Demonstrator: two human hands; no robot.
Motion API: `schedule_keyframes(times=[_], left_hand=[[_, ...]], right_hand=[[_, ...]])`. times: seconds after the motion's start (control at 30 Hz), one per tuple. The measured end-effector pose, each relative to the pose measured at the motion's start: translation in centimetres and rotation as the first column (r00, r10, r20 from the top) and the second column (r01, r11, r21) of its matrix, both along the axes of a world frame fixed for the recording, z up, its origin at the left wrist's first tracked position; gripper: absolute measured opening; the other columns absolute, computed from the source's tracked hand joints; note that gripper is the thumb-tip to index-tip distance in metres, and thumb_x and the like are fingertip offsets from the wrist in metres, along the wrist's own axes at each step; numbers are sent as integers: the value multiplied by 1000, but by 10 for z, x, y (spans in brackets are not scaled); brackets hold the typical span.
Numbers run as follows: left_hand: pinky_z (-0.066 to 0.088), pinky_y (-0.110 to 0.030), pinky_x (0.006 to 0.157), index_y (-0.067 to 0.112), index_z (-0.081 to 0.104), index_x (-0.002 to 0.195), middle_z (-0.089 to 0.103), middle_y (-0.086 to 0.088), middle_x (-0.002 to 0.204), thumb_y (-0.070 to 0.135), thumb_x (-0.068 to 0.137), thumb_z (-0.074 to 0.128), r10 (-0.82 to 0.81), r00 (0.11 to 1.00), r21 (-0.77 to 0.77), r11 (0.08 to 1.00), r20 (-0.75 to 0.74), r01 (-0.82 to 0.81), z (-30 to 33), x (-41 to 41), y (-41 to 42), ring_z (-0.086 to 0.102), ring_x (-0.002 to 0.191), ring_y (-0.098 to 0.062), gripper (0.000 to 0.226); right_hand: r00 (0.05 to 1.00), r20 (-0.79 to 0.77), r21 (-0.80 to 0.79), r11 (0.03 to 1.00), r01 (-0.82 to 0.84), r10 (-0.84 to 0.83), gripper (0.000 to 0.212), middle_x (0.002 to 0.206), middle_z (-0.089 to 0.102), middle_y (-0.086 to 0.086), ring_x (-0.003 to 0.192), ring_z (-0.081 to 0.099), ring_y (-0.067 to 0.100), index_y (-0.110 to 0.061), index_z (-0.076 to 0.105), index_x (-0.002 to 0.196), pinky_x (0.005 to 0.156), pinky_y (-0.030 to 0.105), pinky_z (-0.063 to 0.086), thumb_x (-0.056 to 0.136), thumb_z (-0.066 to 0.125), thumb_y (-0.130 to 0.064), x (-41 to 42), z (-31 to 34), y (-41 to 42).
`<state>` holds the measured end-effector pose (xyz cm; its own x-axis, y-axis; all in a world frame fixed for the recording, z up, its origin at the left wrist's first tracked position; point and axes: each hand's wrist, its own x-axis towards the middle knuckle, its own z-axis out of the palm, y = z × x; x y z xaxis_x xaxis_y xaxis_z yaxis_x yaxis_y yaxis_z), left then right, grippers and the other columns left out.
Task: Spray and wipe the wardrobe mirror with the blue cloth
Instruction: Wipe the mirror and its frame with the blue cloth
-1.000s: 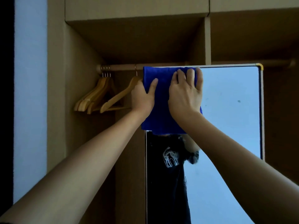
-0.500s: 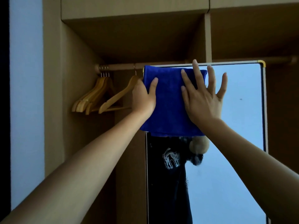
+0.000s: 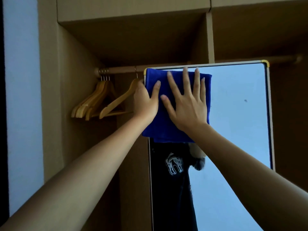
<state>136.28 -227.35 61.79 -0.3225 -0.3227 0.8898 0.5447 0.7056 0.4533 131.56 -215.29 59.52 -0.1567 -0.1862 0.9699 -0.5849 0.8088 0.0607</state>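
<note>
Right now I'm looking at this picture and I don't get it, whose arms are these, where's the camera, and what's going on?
The camera sits on a person's head, looking forward, so the two arms are their own. There is no machine. The right hand lies flat with spread fingers on a folded blue cloth, pressing it to the top left corner of a wardrobe mirror. The left hand holds the cloth's left edge, thumb on its front. Left of the mirror, wooden hangers hang from a rail. The dark shape low in the glass is the person's reflection.

Head view — forward, close to mirror [image 3: 236, 105]
</note>
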Motion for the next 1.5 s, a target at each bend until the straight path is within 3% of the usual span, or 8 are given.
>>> schedule_keyframes(times=[0.13,0.23,0.33,0.47,0.73,0.97,1.17,1.5], left_hand=[[41,-12,69,24,47,114,59,12,97,43,95,53,-94,995,89,992,44,90,0,4,0,57,84,4,28],[50,-27,81,18,56,119,65,4,104,36,93,55,-212,976,189,962,57,198,-1,8,0,63,93,-10,31],[47,-36,81,16,59,96,63,-8,95,28,90,48,-267,963,238,938,25,254,-2,14,1,60,88,-23,17],[40,-36,74,16,48,76,52,-12,87,24,97,37,-202,979,250,950,31,188,0,18,2,49,80,-24,25],[33,-26,58,19,37,65,41,-1,64,27,102,28,-133,991,309,943,11,124,-15,14,1,39,57,-13,39],[29,-23,51,20,34,60,35,5,55,26,102,30,-74,997,334,939,-39,83,-18,16,3,33,47,-9,43],[31,-26,56,19,30,62,34,3,57,29,101,28,-85,996,392,916,-25,88,-19,20,2,35,51,-10,41],[33,-26,57,22,35,61,41,2,60,27,101,29,-70,995,341,936,-69,90,-19,18,2,39,53,-11,41]], right_hand=[[997,-64,106,993,42,-36,68,164,4,-3,150,-4,36,-38,7,155,118,61,0,95,18,-68,-4,-5,1],[994,-89,146,986,75,-63,70,164,5,-3,150,-3,36,-40,5,154,116,64,1,93,18,-70,-5,-12,-1],[995,-76,125,990,70,-61,69,164,4,-2,150,-5,36,-40,5,154,116,64,-1,93,18,-70,-5,-14,-5],[995,-79,136,988,76,-66,70,164,2,-3,150,-6,35,-42,3,154,117,62,-2,92,18,-72,-7,-8,-4],[993,-103,140,988,64,-50,70,164,2,-5,151,-6,27,-40,4,154,118,59,-4,93,16,-72,-13,11,1],[999,-51,97,995,9,-4,67,164,4,-1,151,-4,22,-32,8,156,118,58,-6,97,23,-60,-4,-31,-12],[996,-87,221,975,2,18,66,164,8,-2,151,0,23,-34,13,155,119,58,-4,97,25,-62,-3,-60,-11],[994,-112,181,983,29,-9,67,165,1,-4,151,-4,20,-37,5,155,119,54,-7,96,16,-67,-7,5,-10]])
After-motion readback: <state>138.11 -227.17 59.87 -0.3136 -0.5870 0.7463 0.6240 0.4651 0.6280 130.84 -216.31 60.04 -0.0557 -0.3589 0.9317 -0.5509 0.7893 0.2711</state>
